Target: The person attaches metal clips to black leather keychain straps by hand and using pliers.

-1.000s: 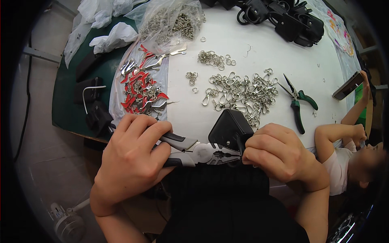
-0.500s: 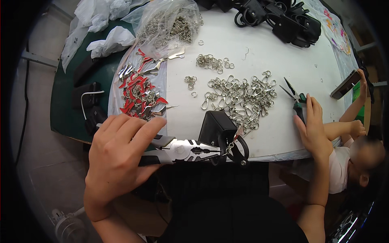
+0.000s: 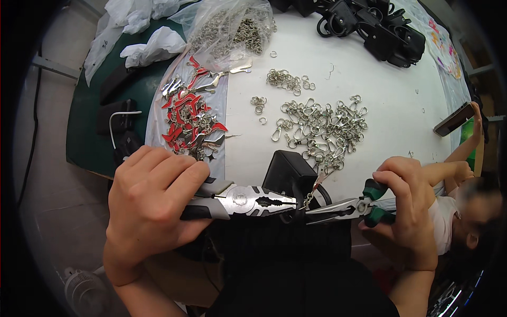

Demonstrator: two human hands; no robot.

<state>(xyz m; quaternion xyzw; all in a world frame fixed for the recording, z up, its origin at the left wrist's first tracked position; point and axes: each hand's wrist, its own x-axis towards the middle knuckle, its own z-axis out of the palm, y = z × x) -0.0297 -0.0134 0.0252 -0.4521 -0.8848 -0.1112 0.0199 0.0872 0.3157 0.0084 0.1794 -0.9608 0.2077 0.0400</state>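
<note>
My left hand point(image 3: 153, 203) is wrapped around the grey handles of a pair of combination pliers point(image 3: 244, 201). Their jaw tips meet at a short silver chain point(image 3: 308, 199) beside a small black case point(image 3: 289, 170) at the near table edge. A red and silver charm point(image 3: 318, 182) lies at the chain's upper end, partly over the case. In my right hand point(image 3: 409, 206) are needle-nose pliers point(image 3: 362, 207) with green and black handles. Their jaws are spread slightly and point left, close to the chain; whether they touch it I cannot tell.
Silver swivel clasps point(image 3: 332, 127) are heaped mid-table, with loose split rings point(image 3: 285, 79) behind. Red and silver charms point(image 3: 190, 119) lie left, below a clear bag of rings point(image 3: 227, 34). Black cases point(image 3: 364, 29) are piled at the back. At right, another person holds a phone point(image 3: 454, 119).
My right hand has picked the needle-nose pliers up off the table and brought them left and nearer, to the chain. The left pliers stay at the chain. The whole view has shifted slightly.
</note>
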